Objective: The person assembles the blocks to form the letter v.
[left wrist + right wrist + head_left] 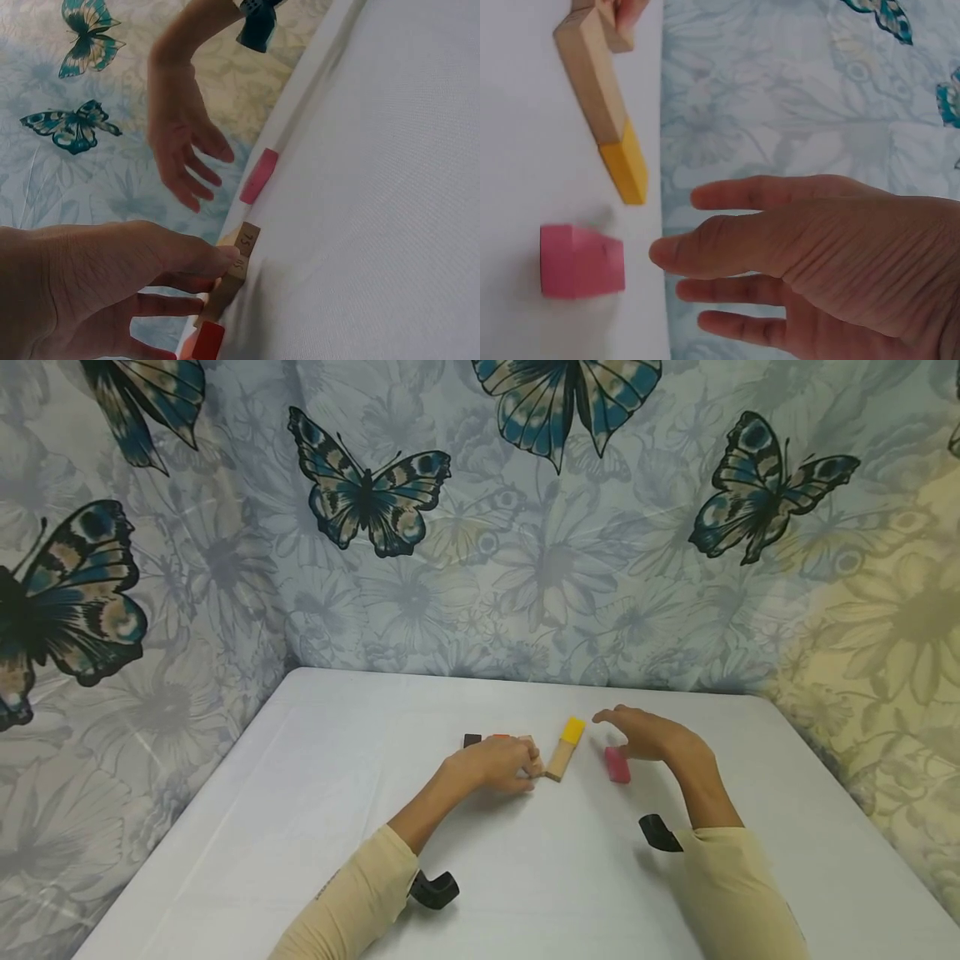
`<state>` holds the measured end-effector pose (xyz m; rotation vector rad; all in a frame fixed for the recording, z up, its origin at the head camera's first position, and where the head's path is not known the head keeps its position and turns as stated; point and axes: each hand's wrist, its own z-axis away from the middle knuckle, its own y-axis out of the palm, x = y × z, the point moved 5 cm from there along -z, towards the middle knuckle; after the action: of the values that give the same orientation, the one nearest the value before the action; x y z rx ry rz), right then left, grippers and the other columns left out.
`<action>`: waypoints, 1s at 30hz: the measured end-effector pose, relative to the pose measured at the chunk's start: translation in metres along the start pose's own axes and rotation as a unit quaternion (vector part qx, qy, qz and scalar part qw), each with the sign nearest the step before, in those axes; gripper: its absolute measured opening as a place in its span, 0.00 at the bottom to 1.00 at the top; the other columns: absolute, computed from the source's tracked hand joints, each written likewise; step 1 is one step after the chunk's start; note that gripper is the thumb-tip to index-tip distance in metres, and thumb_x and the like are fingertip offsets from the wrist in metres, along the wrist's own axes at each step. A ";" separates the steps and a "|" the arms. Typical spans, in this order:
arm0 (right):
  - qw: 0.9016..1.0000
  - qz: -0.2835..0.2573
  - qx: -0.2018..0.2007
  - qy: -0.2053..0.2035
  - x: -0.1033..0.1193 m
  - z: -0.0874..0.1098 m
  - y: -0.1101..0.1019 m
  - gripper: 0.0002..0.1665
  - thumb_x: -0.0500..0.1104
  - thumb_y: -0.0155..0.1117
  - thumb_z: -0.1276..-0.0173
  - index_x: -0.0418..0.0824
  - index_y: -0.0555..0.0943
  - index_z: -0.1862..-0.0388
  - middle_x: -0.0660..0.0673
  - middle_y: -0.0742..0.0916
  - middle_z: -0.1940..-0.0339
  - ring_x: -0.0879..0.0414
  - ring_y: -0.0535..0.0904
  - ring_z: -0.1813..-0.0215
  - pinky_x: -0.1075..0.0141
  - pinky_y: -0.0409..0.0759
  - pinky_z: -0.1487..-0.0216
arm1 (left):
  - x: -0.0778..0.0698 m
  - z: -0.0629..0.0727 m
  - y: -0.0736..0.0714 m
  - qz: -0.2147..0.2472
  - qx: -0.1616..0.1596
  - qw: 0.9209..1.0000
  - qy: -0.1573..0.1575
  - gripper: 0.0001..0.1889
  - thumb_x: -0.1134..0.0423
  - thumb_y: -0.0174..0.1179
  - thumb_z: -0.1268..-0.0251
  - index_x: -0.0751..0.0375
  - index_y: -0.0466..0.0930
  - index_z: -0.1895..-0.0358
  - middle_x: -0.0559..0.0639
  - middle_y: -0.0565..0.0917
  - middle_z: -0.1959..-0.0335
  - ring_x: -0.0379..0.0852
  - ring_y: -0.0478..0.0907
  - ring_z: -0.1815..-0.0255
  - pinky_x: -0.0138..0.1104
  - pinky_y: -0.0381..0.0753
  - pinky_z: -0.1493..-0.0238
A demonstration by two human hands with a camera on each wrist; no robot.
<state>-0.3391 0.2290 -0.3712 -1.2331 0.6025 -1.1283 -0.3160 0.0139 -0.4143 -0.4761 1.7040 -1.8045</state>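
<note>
My left hand (498,762) pinches a plain wooden block (238,268) between thumb and fingers. Dark marks show on its end in the left wrist view. Right beside it lies a longer wooden block (560,760), with a yellow block (573,731) at its far end. A red block (206,341) sits by my left fingers, mostly covered by that hand in the head view. Over to the right, a pink block (581,261) rests on the table. Close above it hovers my right hand (645,732), fingers spread and holding nothing.
A black block (472,740) lies left of the left hand, partly hidden. The white table (300,827) meets a butterfly-patterned wall covering (525,610) behind. Black curved devices (435,890) stick out from both sleeves, low over the table.
</note>
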 end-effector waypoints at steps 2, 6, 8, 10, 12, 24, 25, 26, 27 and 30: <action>1.000 0.003 0.009 -0.003 -0.001 0.007 0.003 0.38 0.29 0.71 0.34 0.37 0.72 0.25 0.32 0.82 0.41 0.38 0.81 0.39 0.43 0.84 0.40 | 0.000 0.000 0.001 0.001 0.000 1.000 0.001 0.15 0.54 0.65 0.26 0.51 0.89 0.42 0.43 0.81 0.36 0.38 0.78 0.33 0.26 0.79 0.36; 1.000 0.009 0.014 -0.015 -0.002 0.016 0.012 0.38 0.31 0.75 0.37 0.37 0.75 0.28 0.36 0.84 0.44 0.41 0.82 0.42 0.44 0.86 0.41 | 0.000 0.000 0.000 0.003 0.001 1.000 0.002 0.14 0.54 0.65 0.26 0.51 0.90 0.43 0.43 0.82 0.38 0.38 0.78 0.35 0.25 0.79 0.38; 1.000 0.013 0.010 -0.025 -0.002 0.019 0.018 0.37 0.33 0.77 0.39 0.38 0.77 0.30 0.37 0.84 0.43 0.42 0.82 0.42 0.44 0.85 0.40 | 0.000 0.001 0.000 0.002 0.002 1.000 0.005 0.12 0.54 0.65 0.26 0.51 0.91 0.46 0.42 0.82 0.41 0.37 0.78 0.37 0.24 0.79 0.40; 0.999 0.020 -0.001 -0.040 -0.001 0.021 0.024 0.36 0.33 0.79 0.40 0.38 0.79 0.32 0.37 0.84 0.42 0.41 0.82 0.41 0.43 0.85 0.38 | -0.001 0.001 -0.001 0.001 0.002 1.000 0.007 0.11 0.54 0.65 0.26 0.51 0.92 0.48 0.42 0.81 0.42 0.36 0.78 0.39 0.24 0.79 0.42; 0.998 0.028 -0.018 -0.056 0.000 0.023 0.027 0.32 0.33 0.78 0.40 0.40 0.81 0.36 0.38 0.85 0.43 0.42 0.83 0.42 0.43 0.85 0.39 | -0.002 0.002 -0.001 0.001 0.002 1.000 0.006 0.11 0.54 0.65 0.26 0.51 0.92 0.48 0.41 0.81 0.43 0.36 0.78 0.39 0.23 0.79 0.42; 0.990 0.058 -0.077 -0.104 -0.001 0.024 0.030 0.23 0.30 0.78 0.42 0.45 0.84 0.49 0.42 0.87 0.47 0.47 0.83 0.49 0.47 0.88 0.45 | -0.002 0.003 -0.002 0.006 0.001 1.000 0.001 0.13 0.54 0.65 0.26 0.51 0.91 0.45 0.42 0.81 0.43 0.37 0.78 0.41 0.25 0.79 0.43; 0.990 0.055 -0.078 -0.105 -0.001 0.025 0.030 0.23 0.30 0.78 0.42 0.45 0.84 0.50 0.43 0.87 0.47 0.48 0.82 0.49 0.48 0.88 0.46 | -0.002 0.003 -0.002 0.007 0.000 1.000 0.002 0.13 0.55 0.65 0.26 0.51 0.91 0.45 0.42 0.81 0.43 0.37 0.78 0.41 0.25 0.79 0.43; 0.990 0.053 -0.080 -0.106 -0.001 0.026 0.030 0.22 0.30 0.78 0.42 0.45 0.84 0.50 0.44 0.87 0.48 0.49 0.82 0.50 0.49 0.88 0.46 | -0.002 0.002 -0.002 0.007 -0.001 1.000 0.004 0.13 0.55 0.65 0.26 0.52 0.91 0.45 0.42 0.81 0.43 0.36 0.78 0.40 0.25 0.79 0.43; 0.990 0.051 -0.082 -0.107 -0.001 0.026 0.029 0.22 0.30 0.78 0.42 0.45 0.84 0.51 0.44 0.87 0.49 0.50 0.82 0.51 0.50 0.88 0.46 | -0.002 0.002 -0.002 0.008 -0.001 1.000 0.007 0.13 0.55 0.65 0.26 0.52 0.91 0.45 0.42 0.81 0.44 0.36 0.78 0.40 0.25 0.79 0.43; 0.989 0.051 -0.085 -0.109 -0.001 0.028 0.028 0.21 0.30 0.78 0.42 0.45 0.84 0.52 0.46 0.86 0.52 0.52 0.81 0.53 0.51 0.88 0.47 | -0.003 0.001 -0.002 0.009 -0.002 1.000 0.009 0.13 0.55 0.66 0.26 0.52 0.91 0.45 0.42 0.81 0.45 0.36 0.78 0.41 0.24 0.79 0.43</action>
<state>-0.3061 0.2399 -0.3903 -1.4340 0.5957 -0.8564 -0.3136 0.0149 -0.4114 -0.4463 1.7201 -1.7975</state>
